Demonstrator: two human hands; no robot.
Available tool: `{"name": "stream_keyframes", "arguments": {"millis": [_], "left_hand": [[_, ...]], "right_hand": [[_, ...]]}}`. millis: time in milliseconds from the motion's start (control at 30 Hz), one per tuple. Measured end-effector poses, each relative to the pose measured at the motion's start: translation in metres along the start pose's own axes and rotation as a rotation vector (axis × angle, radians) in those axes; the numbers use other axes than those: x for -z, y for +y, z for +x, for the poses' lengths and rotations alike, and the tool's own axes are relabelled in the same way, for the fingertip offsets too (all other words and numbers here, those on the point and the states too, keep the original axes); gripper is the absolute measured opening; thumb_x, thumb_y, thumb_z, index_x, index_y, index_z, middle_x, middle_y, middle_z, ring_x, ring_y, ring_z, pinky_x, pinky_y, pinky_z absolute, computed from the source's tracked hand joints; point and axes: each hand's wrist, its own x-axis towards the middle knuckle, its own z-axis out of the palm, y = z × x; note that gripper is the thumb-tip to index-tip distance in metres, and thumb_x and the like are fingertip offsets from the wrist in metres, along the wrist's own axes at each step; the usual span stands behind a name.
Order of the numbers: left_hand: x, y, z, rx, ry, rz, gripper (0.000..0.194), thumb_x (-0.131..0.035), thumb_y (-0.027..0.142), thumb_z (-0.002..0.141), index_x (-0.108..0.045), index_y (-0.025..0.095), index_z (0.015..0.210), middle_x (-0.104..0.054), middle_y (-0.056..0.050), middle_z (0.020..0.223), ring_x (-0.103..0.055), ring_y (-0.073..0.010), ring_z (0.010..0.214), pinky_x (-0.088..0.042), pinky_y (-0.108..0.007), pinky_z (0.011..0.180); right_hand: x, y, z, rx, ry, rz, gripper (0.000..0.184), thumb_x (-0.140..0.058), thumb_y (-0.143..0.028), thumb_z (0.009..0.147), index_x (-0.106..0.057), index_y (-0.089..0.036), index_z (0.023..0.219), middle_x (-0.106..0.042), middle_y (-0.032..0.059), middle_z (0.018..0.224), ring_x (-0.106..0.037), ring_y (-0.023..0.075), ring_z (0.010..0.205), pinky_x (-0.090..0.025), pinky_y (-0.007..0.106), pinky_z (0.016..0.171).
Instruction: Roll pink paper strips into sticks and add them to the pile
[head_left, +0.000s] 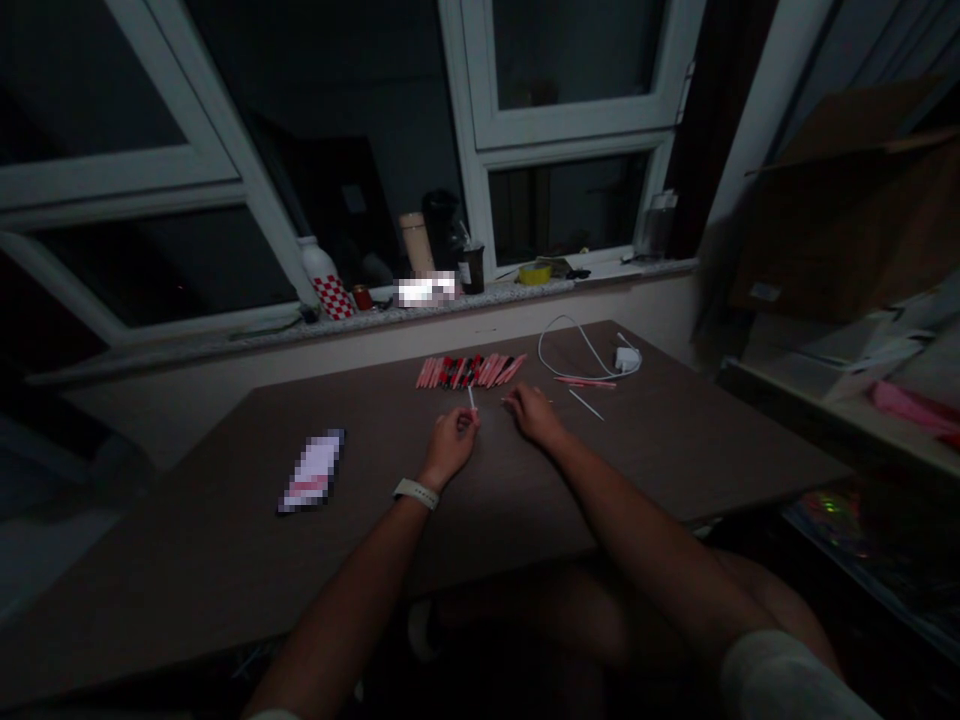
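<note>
Two hands are at work on the dark brown surface (225,580), busy with fine pinching just in front of the row of pink-and-red straws (469,371). Your left hand (448,448) has its grip closed on a thin pale stick (471,399), which stands nearly upright between the fingertips (it looks like stiff plastic, though the dim light makes that hard to swear to). Your right hand (534,414) lies palm down just beside it, curled near a few tiny pale bits (511,400), and this view does not show whether that grip holds anything. The straws lie side by side in a tight fan, slender and faintly glossy. Further right sit a loose pink straw (585,381), a long white stick (586,404) and a white charger (627,358) with its looping cable. The next move calls for a light, steady pinch, since pieces this thin could easily roll on a smooth top.
</note>
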Motion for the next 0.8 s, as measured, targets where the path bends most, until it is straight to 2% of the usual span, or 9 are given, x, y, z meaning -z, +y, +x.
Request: {"name": "stream_keyframes", "arguments": {"millis": [167,267,400,500,633,800], "left_hand": [[-0.001,0.001,0.000,0.004,-0.008,-0.041,0.019,-0.053,0.032,0.086,-0.060,0.016,0.092,-0.067,-0.008,0.087,-0.062,-0.0167,0.079,-0.049,-0.033,0.077],[-0.001,0.002,0.000,0.010,0.008,-0.060,0.020,-0.052,0.033,0.087,-0.059,0.016,0.094,-0.067,-0.008,0.089,-0.062,-0.0164,0.078,-0.049,-0.033,0.076],[-0.002,0.003,-0.001,0.015,0.031,-0.114,0.025,-0.050,0.037,0.088,-0.059,0.016,0.098,-0.066,-0.007,0.087,-0.062,-0.0162,0.077,-0.049,-0.032,0.075],[-0.002,0.004,-0.003,0.029,0.036,-0.164,0.027,-0.047,0.039,0.090,-0.058,0.016,0.099,-0.066,-0.007,0.088,-0.062,-0.0162,0.077,-0.049,-0.032,0.075],[0.000,0.007,-0.004,0.046,0.020,-0.187,0.027,-0.041,0.039,0.093,-0.056,0.018,0.101,-0.066,-0.008,0.096,-0.063,-0.0177,0.083,-0.049,-0.033,0.078],[0.000,0.007,-0.005,0.026,0.014,-0.155,0.026,-0.037,0.039,0.095,-0.055,0.020,0.099,-0.066,-0.007,0.096,-0.064,-0.0187,0.086,-0.049,-0.032,0.077]], "right_hand": [[0.003,0.005,0.004,0.018,0.147,0.038,0.033,-0.039,-0.018,0.094,-0.054,-0.013,0.124,-0.064,0.0123,0.113,-0.056,0.0206,0.103,-0.039,0.029,0.091],[0.005,0.008,0.007,-0.062,0.187,-0.028,0.033,-0.037,-0.019,0.094,-0.061,-0.010,0.115,-0.064,0.0156,0.108,-0.057,0.0228,0.101,-0.039,0.031,0.092],[0.009,0.011,0.009,-0.194,0.191,-0.081,0.034,-0.034,-0.023,0.096,-0.064,-0.009,0.105,-0.066,0.0161,0.099,-0.060,0.0231,0.094,-0.040,0.030,0.084],[0.011,0.012,0.012,-0.281,0.137,-0.121,0.032,-0.036,-0.027,0.097,-0.061,-0.010,0.107,-0.067,0.0160,0.094,-0.062,0.0226,0.089,-0.041,0.029,0.078],[0.011,0.012,0.023,-0.329,0.026,-0.239,0.032,-0.042,-0.033,0.096,-0.062,-0.010,0.106,-0.068,0.0187,0.095,-0.064,0.0235,0.091,-0.042,0.029,0.077],[0.006,0.006,0.046,-0.316,-0.092,-0.309,0.029,-0.055,-0.036,0.088,-0.068,-0.011,0.097,-0.069,0.0201,0.098,-0.065,0.0251,0.092,-0.044,0.030,0.077]]}}
